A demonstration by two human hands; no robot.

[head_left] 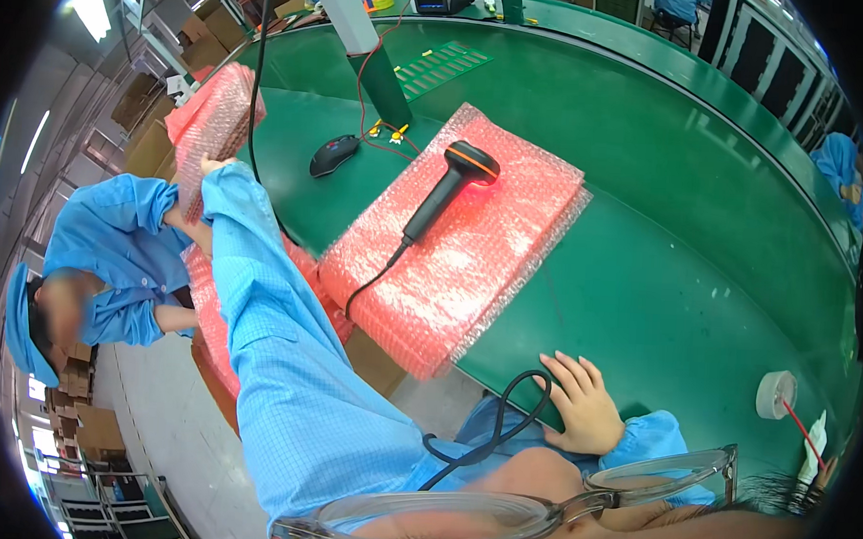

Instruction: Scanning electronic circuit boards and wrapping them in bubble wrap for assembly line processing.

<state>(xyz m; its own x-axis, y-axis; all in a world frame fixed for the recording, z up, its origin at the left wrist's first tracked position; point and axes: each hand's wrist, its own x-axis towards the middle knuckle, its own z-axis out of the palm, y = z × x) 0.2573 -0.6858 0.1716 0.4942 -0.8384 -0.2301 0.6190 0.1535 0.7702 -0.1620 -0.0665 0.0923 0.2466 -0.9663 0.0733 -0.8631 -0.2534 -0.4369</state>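
My left arm reaches out to the far left, where my left hand (215,165) is closed on the edge of a pink bubble-wrap bundle (217,106) held up off the table. A co-worker's forearm comes up to the same bundle from the left. My right hand (584,408) lies flat at the table's near edge, fingers spread, holding nothing, beside a loop of black cable (501,436). Between my hands, a thick stack of pink bubble-wrap sheets or bags (509,263) overhangs the table edge. On it rests a black barcode scanner (444,198) with an orange trim and a red glow.
A black mouse (334,155) and a grey post (351,20) with a thin red wire stand beyond the stack. More pink bubble wrap (213,308) lies under my left arm. At the right is a round white container (777,394) with a red stick. The co-worker (114,265) stands left.
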